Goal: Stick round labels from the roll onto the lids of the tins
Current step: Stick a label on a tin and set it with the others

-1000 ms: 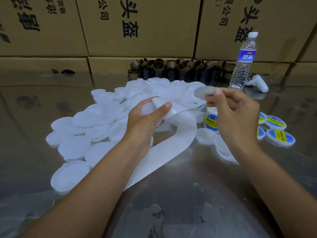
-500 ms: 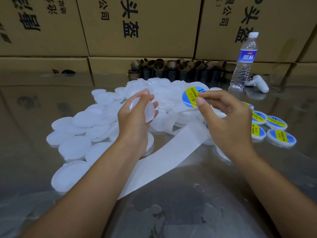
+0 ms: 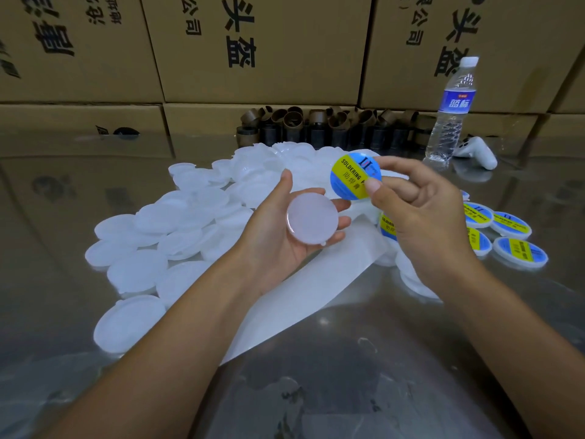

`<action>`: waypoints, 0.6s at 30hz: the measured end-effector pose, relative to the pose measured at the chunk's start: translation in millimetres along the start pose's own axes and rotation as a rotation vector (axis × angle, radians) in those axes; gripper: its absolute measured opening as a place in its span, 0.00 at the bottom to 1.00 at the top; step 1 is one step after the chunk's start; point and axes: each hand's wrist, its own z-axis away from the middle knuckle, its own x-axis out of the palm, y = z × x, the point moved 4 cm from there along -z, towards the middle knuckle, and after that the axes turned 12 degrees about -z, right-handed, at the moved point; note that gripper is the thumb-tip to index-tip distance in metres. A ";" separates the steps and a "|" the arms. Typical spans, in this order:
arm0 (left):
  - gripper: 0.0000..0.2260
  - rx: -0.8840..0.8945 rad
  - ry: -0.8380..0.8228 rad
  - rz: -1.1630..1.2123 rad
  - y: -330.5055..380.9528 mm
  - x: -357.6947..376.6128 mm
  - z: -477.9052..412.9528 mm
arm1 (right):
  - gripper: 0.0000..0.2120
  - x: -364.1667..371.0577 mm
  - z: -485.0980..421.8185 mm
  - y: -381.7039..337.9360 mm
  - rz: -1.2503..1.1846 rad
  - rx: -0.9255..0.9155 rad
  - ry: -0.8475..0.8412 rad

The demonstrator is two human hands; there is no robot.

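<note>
- The left hand (image 3: 278, 239) lies palm up and holds a round white plastic tin (image 3: 312, 221). The tin rests lid up on the fingers, whose tips show past its right rim. The thumb stands at its upper left rim.
- The right hand (image 3: 424, 217) pinches a round blue-and-yellow paper label (image 3: 349, 182) by its right edge between thumb and forefinger, and the other fingers are loosely curled.
- The label hangs in the air just above and to the right of the held tin. It is tilted, with its printed face towards the camera, and is apart from the lid.
- A long white backing strip (image 3: 316, 280) lies on the shiny metal table (image 3: 364, 384) beneath both hands and runs nearer between the forearms.
- A heap of plain white round tins (image 3: 158, 245) spreads to the left of and beyond the left hand.
- Several white tins with blue-and-yellow labelled lids (image 3: 512, 224) lie just right of the right hand.
- Beyond the right hand stand a clear plastic water bottle (image 3: 449, 115) and a white handheld controller (image 3: 478, 152).
- A row of brown cardboard cores (image 3: 316, 122) stands beyond both hands, against stacked brown cardboard boxes (image 3: 269, 49).
</note>
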 end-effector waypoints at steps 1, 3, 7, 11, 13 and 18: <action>0.25 0.000 -0.005 -0.022 -0.7 -0.2 -0.4 | 0.07 -0.1 -0.1 1.9 -0.015 0.023 -0.016; 0.26 0.000 -0.021 -0.063 -2.3 0.0 -1.8 | 0.04 1.4 0.4 5.1 -0.044 0.084 -0.037; 0.27 -0.006 -0.041 -0.138 -5.7 0.4 -3.7 | 0.06 2.4 0.8 9.3 -0.067 0.155 -0.047; 0.28 -0.006 -0.063 -0.194 -8.1 1.7 -3.8 | 0.05 7.3 2.9 9.7 -0.084 0.166 -0.109; 0.29 -0.006 -0.069 -0.217 -8.5 2.4 -4.0 | 0.06 9.0 4.0 12.6 -0.114 0.194 -0.136; 0.32 -0.022 -0.069 -0.199 -8.3 5.0 -4.1 | 0.07 13.9 7.1 16.9 -0.021 0.214 -0.184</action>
